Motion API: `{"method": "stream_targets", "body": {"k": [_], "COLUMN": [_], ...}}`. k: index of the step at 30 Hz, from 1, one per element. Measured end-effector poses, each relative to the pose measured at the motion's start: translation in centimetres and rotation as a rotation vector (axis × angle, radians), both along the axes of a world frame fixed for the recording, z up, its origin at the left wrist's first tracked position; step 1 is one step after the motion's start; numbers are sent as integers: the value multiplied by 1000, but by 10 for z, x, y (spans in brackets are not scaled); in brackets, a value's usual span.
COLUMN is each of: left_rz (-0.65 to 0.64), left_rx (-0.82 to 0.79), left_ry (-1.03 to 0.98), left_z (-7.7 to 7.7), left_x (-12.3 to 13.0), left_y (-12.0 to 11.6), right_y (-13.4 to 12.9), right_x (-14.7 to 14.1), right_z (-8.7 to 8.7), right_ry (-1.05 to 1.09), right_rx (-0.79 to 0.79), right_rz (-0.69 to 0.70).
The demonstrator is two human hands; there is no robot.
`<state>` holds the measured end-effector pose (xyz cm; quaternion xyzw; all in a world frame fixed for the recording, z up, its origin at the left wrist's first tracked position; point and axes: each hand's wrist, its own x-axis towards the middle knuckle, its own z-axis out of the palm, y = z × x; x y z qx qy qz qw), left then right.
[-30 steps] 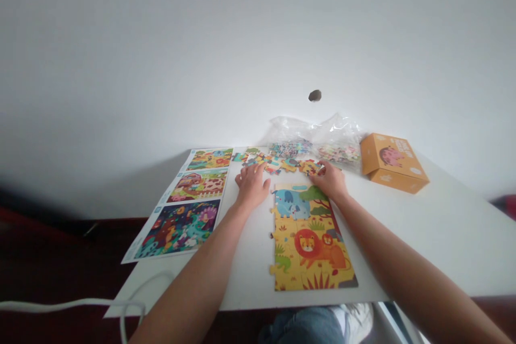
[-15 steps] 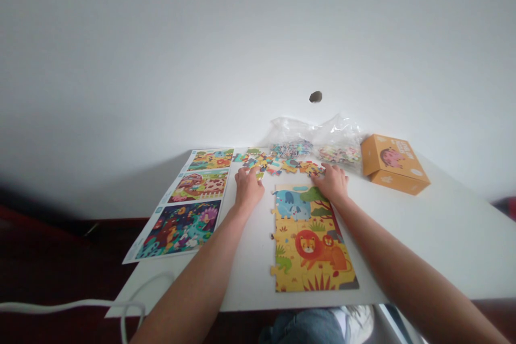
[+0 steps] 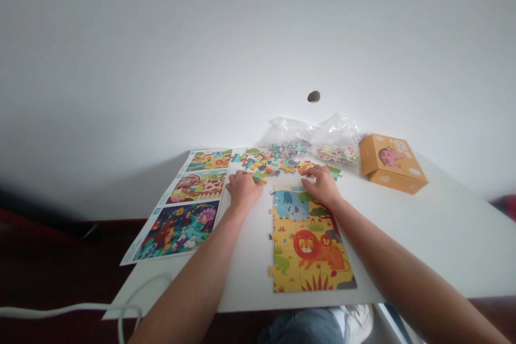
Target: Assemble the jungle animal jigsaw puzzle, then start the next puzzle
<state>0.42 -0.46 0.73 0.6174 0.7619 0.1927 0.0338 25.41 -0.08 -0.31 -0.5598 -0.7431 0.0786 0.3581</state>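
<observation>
A partly joined jigsaw puzzle with lions and elephants lies flat on the white table, tabs sticking out along its left edge. My left hand is above the puzzle's upper left, fingers curled in and closed; whatever they hold, if anything, is hidden. Right beside its thumb are loose puzzle pieces. Over the puzzle's top right corner is my right hand, thumb and index finger apart, nothing visible between them. Just beyond its fingers lie more loose pieces, and a green piece shows to their right.
At left lies a printed sheet with three pictures. Clear plastic bags of puzzle pieces rest against the wall, beside an orange box. A white cable crosses the table's front left corner.
My right hand has shifted left, uncovering a green piece to its right. My left hand has drawn slightly left and back, its fingers more curled. The joined puzzle looks the same.
</observation>
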Motion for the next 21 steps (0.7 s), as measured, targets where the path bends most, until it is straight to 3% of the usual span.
{"method": "stream_targets", "body": {"k": [8, 13, 21], "left_rz": [-20, -60, -101], "left_rx": [-10, 11, 40], "left_ry": [20, 43, 11], "left_z": [3, -1, -7], "left_x": [5, 7, 4], "left_y": [-2, -1, 4], "right_y": [1, -5, -10], "right_x": [-3, -6, -5], "right_z": [-2, 0, 7], "right_ry": [-4, -142, -229], "right_rx": [-60, -161, -216], "right_rz": [102, 217, 272]}}
